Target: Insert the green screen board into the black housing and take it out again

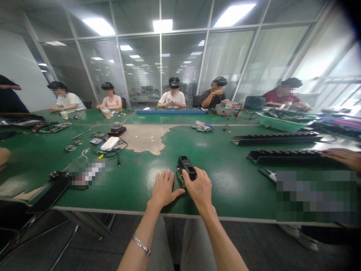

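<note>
In front of me on the green table (135, 192) is a small black housing (186, 163) with square openings in its top. A green circuit board (179, 177) shows along its left side. My right hand (200, 188) is closed around the near end of this device, thumb on the left and fingers over the right side. My left hand (165, 188) lies flat on the table just left of it, fingers stretched out and thumb pointing toward the device. Nothing is in the left hand. The near end of the housing is hidden behind the right hand.
Two long black rails (284, 156) lie at the right, near another person's hand (344, 156). A green basket (287, 122) of cables stands behind them. Left are a white power bank (109, 143), cables and a black-orange device (116, 129). Gloves (202, 126) lie ahead. Several people sit across.
</note>
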`<state>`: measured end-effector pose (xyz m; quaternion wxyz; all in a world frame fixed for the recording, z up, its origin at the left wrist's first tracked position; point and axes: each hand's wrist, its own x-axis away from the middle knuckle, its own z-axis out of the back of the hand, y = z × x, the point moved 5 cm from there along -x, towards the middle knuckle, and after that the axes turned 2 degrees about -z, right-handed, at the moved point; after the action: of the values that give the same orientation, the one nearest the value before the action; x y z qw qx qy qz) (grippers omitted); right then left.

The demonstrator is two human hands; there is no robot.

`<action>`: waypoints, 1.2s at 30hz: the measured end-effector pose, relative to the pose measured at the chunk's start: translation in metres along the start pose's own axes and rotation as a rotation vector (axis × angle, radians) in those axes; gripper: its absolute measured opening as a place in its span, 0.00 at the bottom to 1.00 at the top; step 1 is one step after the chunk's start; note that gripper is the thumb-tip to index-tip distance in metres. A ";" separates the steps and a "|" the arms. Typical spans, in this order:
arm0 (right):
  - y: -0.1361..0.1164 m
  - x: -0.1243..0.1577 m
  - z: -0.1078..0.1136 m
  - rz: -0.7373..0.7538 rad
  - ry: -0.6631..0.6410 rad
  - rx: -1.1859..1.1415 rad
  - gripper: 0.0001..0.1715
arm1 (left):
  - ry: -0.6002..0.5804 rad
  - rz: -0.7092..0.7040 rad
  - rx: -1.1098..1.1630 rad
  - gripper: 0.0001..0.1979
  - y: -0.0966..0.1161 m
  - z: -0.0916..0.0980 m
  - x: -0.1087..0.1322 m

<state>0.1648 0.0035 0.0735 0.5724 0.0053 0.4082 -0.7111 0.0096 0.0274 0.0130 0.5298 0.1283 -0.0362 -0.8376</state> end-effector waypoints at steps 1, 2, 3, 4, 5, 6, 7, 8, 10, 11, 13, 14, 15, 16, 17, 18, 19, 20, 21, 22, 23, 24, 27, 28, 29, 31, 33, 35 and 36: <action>0.006 -0.002 0.003 0.000 0.021 0.000 0.25 | -0.002 0.004 0.004 0.45 0.000 0.000 0.000; 0.013 -0.003 0.005 -0.008 0.038 0.004 0.26 | -0.004 0.006 0.009 0.45 0.000 0.000 0.000; 0.021 -0.004 0.007 -0.023 0.051 0.012 0.26 | -0.007 0.006 0.013 0.45 0.000 0.000 0.000; 0.029 -0.004 0.008 -0.042 0.058 0.026 0.27 | -0.010 0.006 0.016 0.45 0.000 -0.001 -0.001; 0.037 -0.003 0.008 -0.058 0.056 0.041 0.27 | -0.013 0.005 0.018 0.45 0.000 -0.001 -0.001; 0.044 -0.001 0.008 -0.071 0.051 0.055 0.28 | -0.017 0.005 0.018 0.45 0.000 -0.002 -0.001; 0.051 0.001 0.007 -0.080 0.042 0.067 0.28 | -0.018 0.005 0.016 0.45 0.000 -0.002 -0.001; 0.056 0.003 0.006 -0.085 0.033 0.077 0.27 | -0.019 0.007 0.014 0.45 -0.001 -0.003 -0.001; 0.062 0.007 0.004 -0.092 0.020 0.092 0.27 | -0.015 0.013 0.012 0.45 -0.001 -0.003 -0.001; 0.064 0.008 0.002 -0.096 0.015 0.101 0.26 | -0.011 0.014 0.011 0.45 -0.001 -0.003 -0.001; 0.065 0.010 0.000 -0.103 0.003 0.121 0.26 | -0.005 0.015 0.010 0.46 -0.001 -0.003 -0.001; 0.065 0.011 -0.001 -0.106 -0.005 0.131 0.26 | -0.003 0.016 0.008 0.46 -0.001 -0.003 -0.001; 0.065 0.012 -0.002 -0.107 -0.015 0.141 0.26 | -0.001 0.018 0.005 0.46 0.000 -0.002 -0.001; 0.065 0.013 -0.003 -0.108 -0.023 0.150 0.26 | 0.000 0.021 0.001 0.47 0.000 -0.002 -0.002; 0.065 0.013 -0.004 -0.110 -0.031 0.157 0.26 | 0.000 0.026 -0.003 0.47 0.001 -0.002 -0.002; 0.066 0.014 -0.004 -0.112 -0.036 0.164 0.27 | 0.000 0.030 -0.009 0.47 0.001 -0.002 -0.002; 0.066 0.015 -0.005 -0.113 -0.039 0.170 0.28 | 0.000 0.034 -0.014 0.47 0.001 -0.001 -0.002; 0.066 0.016 -0.005 -0.114 -0.037 0.175 0.29 | -0.001 0.037 -0.019 0.47 0.002 -0.001 -0.002; 0.066 0.016 -0.005 -0.113 -0.033 0.179 0.31 | -0.002 0.038 -0.024 0.46 0.002 -0.001 -0.002; 0.066 0.017 -0.005 -0.110 -0.027 0.182 0.33 | -0.003 0.038 -0.029 0.46 0.002 -0.001 -0.002; 0.067 0.017 -0.005 -0.106 -0.021 0.185 0.36 | -0.003 0.037 -0.033 0.46 0.003 -0.001 -0.002; 0.067 0.018 -0.005 -0.104 -0.015 0.187 0.38 | -0.003 0.035 -0.036 0.45 0.003 -0.001 -0.002; 0.068 0.018 -0.005 -0.101 -0.009 0.190 0.40 | -0.003 0.031 -0.043 0.45 0.004 -0.001 -0.002; 0.068 0.018 -0.005 -0.101 -0.008 0.189 0.39 | -0.004 0.030 -0.045 0.45 0.004 0.000 -0.002; 0.069 0.018 -0.005 -0.099 -0.010 0.187 0.38 | -0.006 0.030 -0.045 0.45 0.004 0.000 -0.002; 0.069 0.018 -0.005 -0.090 -0.016 0.178 0.35 | -0.006 0.027 -0.041 0.45 0.004 0.000 -0.002; 0.069 0.018 -0.005 -0.078 -0.023 0.167 0.31 | -0.005 0.023 -0.034 0.45 0.004 -0.001 -0.002; 0.069 0.019 -0.005 -0.068 -0.021 0.159 0.29 | -0.005 0.020 -0.030 0.44 0.003 -0.001 -0.002; 0.070 0.019 -0.005 -0.065 -0.019 0.154 0.28 | -0.007 0.021 -0.029 0.44 0.003 -0.001 -0.002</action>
<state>0.2130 -0.0099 0.0211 0.5507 0.0294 0.3470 -0.7586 0.0135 0.0280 0.0130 0.5402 0.1173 -0.0270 -0.8329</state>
